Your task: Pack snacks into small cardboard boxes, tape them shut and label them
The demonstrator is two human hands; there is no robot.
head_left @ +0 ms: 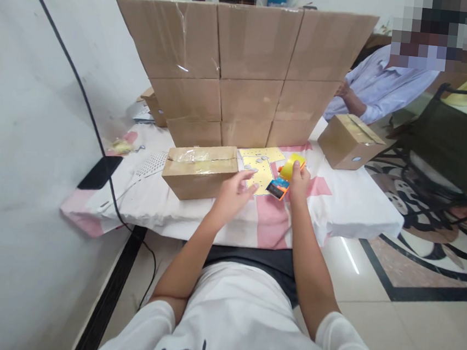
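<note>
Right hand: gripping a yellow-and-orange item, right of the long box;
Left hand: spread loosely, by the box's right end;
Yellow sheet: on the worktop, right of the box.

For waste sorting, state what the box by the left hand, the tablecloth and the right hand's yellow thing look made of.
Box: matt cardboard, by its brown faces and taped seam. Tablecloth: likely soft fabric, draping in folds. Yellow thing: bright, smooth, perhaps card or plastic; unclear.
</note>
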